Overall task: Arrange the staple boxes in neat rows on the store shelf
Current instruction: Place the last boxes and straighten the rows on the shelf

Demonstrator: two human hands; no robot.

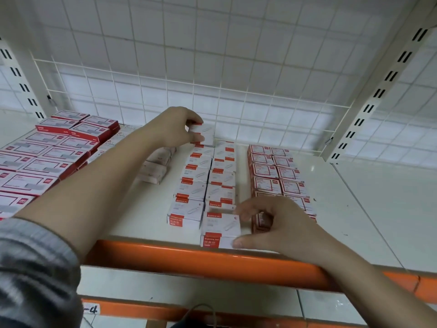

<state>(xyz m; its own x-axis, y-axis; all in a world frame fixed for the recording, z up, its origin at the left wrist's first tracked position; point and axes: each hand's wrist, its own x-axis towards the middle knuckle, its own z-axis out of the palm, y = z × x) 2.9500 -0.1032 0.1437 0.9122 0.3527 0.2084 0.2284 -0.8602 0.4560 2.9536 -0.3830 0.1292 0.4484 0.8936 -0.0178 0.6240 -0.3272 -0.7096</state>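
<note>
**Staple boxes on a white store shelf**

White shelf (295, 185), orange front edge, wire-grid back. I see two rows of staple boxes (208, 183) running front to back. My left hand (175, 126) pinches the rear box (204, 134) at the far end. My right hand (267, 223) pinches the front box (221, 227), its long axis running across the shelf.

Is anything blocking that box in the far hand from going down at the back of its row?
Nothing visible does. The left hand holds a white box just above the far end of the left white row; only bare shelf and the wire grid lie behind it.
</note>
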